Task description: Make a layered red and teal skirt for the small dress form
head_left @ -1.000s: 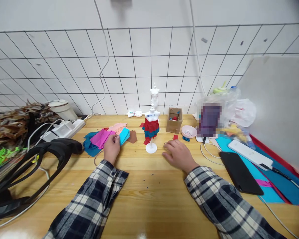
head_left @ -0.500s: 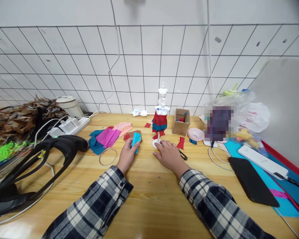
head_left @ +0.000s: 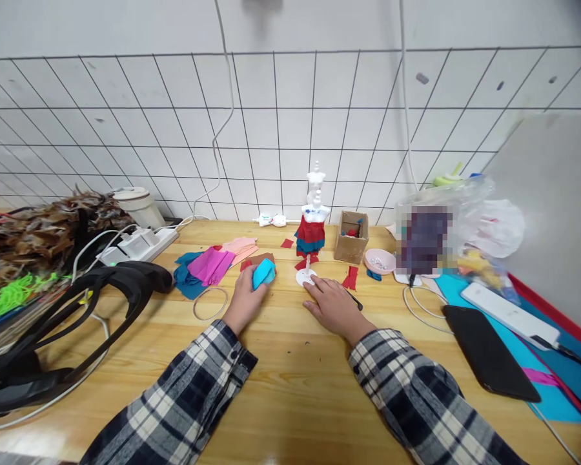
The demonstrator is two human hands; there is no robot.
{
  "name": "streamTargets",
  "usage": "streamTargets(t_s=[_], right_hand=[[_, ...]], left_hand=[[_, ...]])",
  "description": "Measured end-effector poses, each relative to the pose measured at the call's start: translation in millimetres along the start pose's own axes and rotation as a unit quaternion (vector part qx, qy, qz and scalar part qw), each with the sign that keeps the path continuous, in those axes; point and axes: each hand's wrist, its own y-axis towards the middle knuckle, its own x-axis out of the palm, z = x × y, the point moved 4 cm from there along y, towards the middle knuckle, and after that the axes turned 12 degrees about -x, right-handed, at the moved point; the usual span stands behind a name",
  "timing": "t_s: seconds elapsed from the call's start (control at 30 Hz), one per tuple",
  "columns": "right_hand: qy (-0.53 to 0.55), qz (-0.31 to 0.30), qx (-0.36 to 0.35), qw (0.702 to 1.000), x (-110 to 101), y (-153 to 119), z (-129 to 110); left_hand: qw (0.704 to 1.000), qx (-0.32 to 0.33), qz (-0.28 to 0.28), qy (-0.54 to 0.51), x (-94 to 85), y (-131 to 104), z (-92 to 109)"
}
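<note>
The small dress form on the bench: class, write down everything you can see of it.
The small dress form is a white, plastic-looking torso on a thin pole that rises from a round white base. It stands upright on the wooden bench near the tiled wall. Layered red and teal fabric strips wrap its lower half like a skirt; the upper body is bare white with tiny coloured marks. The right hand lies flat with its fingertips at the base. Red scraps lie beside it.

Matt blue paper piece (head_left: 263, 274); glossy wooden table (head_left: 290, 381); white plastic mannequin (head_left: 314, 194).
</note>
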Motion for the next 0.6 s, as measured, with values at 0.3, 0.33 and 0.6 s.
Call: streamTargets(t_s=[0.3, 0.33, 0.6], right_hand=[[0.432, 0.135, 0.105, 0.885, -3.7, -31.2, -26.0], [0.483, 0.135, 0.113, 0.858, -0.6, -33.7, -28.6], [0.541, 0.179, 0.183, 0.801, 7.4, -34.6, -13.7]], left_hand=[[0.938, -0.077, -0.269, -0.205, 41.9, -51.6, 23.8], [0.925, -0.085, -0.300, -0.218, 47.3, -58.4, 27.0], [0.926, -0.085, -0.303, -0.209, 56.1, -68.6, 31.7]])
